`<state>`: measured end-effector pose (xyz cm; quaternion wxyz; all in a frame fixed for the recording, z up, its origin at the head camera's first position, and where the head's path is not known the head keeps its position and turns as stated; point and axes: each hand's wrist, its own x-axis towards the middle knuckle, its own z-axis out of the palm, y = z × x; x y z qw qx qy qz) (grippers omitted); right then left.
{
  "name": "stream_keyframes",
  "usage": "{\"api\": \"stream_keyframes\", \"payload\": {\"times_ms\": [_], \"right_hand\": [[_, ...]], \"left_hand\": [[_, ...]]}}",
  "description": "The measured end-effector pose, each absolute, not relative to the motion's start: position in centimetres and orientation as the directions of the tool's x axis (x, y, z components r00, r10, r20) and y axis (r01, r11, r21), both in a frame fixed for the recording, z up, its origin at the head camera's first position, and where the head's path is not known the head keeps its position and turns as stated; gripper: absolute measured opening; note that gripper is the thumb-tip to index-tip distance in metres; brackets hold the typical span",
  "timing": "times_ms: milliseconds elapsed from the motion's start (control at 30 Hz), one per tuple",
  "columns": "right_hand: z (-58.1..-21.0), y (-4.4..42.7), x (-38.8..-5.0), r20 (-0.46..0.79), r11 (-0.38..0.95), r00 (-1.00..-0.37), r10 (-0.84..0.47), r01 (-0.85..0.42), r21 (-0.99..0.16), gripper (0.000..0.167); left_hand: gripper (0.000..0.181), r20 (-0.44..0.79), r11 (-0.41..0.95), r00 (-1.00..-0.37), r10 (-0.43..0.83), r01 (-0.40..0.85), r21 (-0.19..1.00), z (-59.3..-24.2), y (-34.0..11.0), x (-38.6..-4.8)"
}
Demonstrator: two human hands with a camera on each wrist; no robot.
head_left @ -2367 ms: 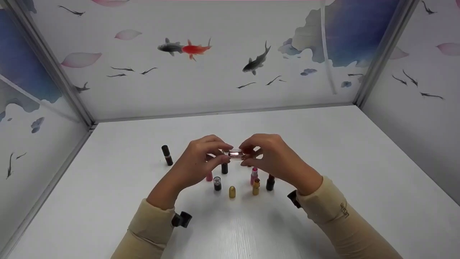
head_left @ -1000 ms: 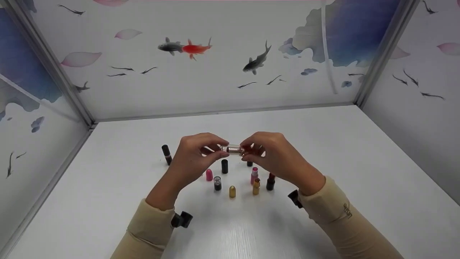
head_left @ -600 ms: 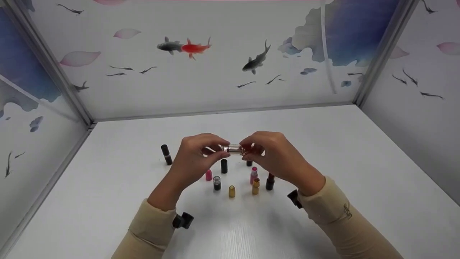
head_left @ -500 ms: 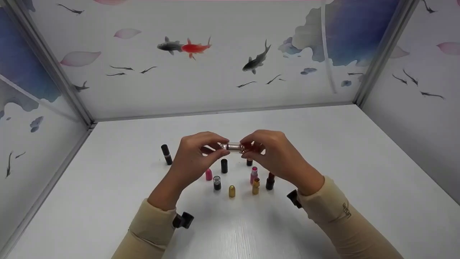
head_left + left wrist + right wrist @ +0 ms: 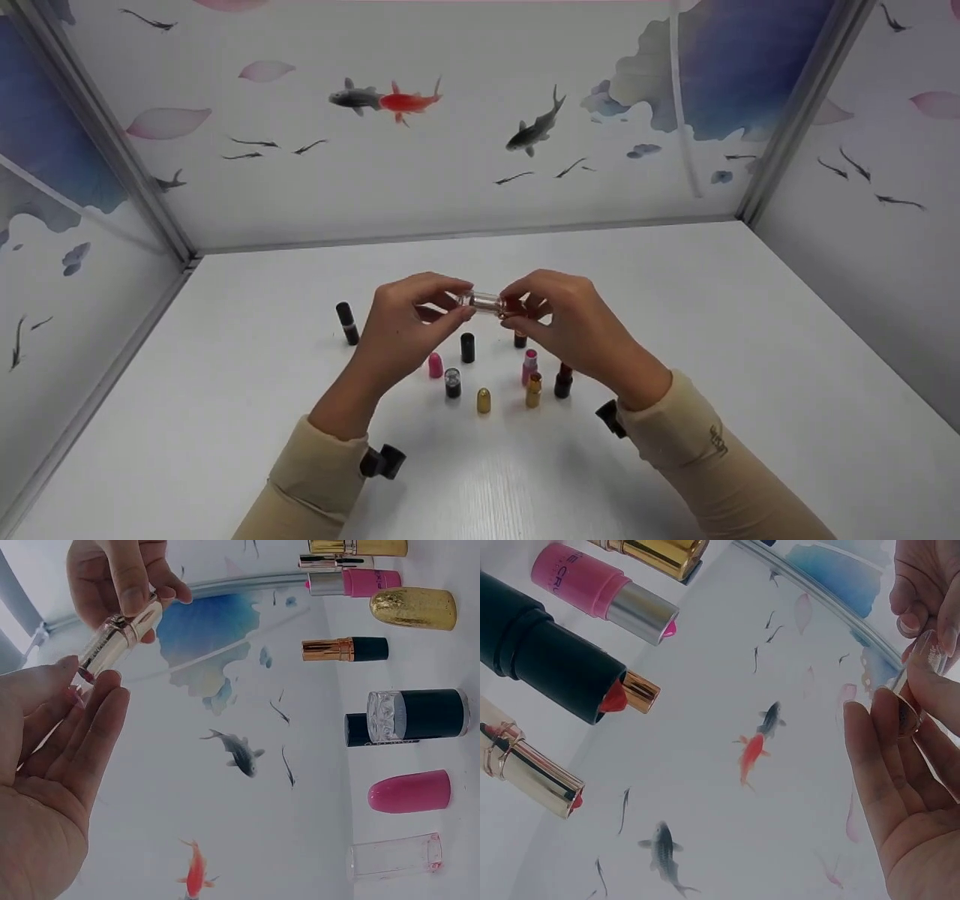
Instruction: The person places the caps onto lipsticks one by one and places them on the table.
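Between both hands, above the table, is a shiny gold lipstick (image 5: 487, 302) with a see-through end, lying nearly level. My left hand (image 5: 409, 319) pinches its left, clear end between thumb and fingers. At the other end, my right hand (image 5: 566, 319) grips it with thumb and fingertips, which partly hide it. In the left wrist view the gold tube (image 5: 116, 645) slants between the two hands. The clear part (image 5: 930, 656) shows in the right wrist view, much of it covered by fingers.
Below the hands stand a black cap (image 5: 468, 348), a pink cap (image 5: 435, 365), a gold cap (image 5: 484, 400), a clear-topped black cap (image 5: 452, 383), and uncapped pink (image 5: 530, 367), gold (image 5: 533, 391) and black (image 5: 563, 381) lipsticks. A black tube (image 5: 347, 324) stands left; a clear cap (image 5: 396, 855) is nearby.
Both hands have risen a little with the lipstick, and the left hand has shifted slightly left. The lipstick now tilts a bit, its left end higher. Things on the table stay put.
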<state>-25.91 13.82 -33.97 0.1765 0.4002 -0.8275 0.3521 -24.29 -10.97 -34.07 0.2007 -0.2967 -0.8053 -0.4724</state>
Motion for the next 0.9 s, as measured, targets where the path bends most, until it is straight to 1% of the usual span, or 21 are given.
{"api": "stream_keyframes", "payload": {"times_ms": [100, 233, 400, 533, 633, 767, 900], "right_hand": [[-34.1, 13.8, -26.0, 0.555, 0.439, -0.627, -0.546, -0.779, -0.448, 0.025], [-33.9, 14.2, -26.2, 0.535, 0.497, -0.655, -0.534, -0.755, -0.428, 0.023], [-33.3, 15.4, -26.4, 0.551, 0.577, -0.686, -0.475, -0.716, -0.394, 0.021], [-32.4, 16.5, -26.4, 0.555, 0.629, -0.713, -0.429, -0.676, -0.384, 0.027], [-31.9, 17.4, -26.4, 0.505, 0.669, -0.758, -0.413, -0.629, -0.396, 0.035], [-32.0, 18.6, -26.5, 0.389, 0.715, -0.819, -0.423, -0.565, -0.412, 0.046], [-32.8, 19.9, -26.9, 0.297, 0.749, -0.839, -0.457, -0.543, -0.381, 0.054]], "left_hand": [[0.024, 0.602, 0.389, -0.747, 0.283, 0.663, 0.64, -34.1, -11.1, -24.3], [0.025, 0.606, 0.419, -0.752, 0.26, 0.653, 0.63, -34.1, -11.5, -24.5], [0.027, 0.626, 0.445, -0.751, 0.21, 0.643, 0.623, -33.9, -12.7, -24.8], [0.027, 0.653, 0.482, -0.739, 0.167, 0.639, 0.599, -33.5, -13.9, -25.0], [0.026, 0.667, 0.53, -0.733, 0.132, 0.621, 0.578, -33.4, -14.8, -25.3], [0.025, 0.661, 0.579, -0.744, 0.095, 0.581, 0.572, -33.6, -15.5, -25.8], [0.025, 0.655, 0.604, -0.751, 0.077, 0.558, 0.569, -33.8, -16.0, -26.1]]}}
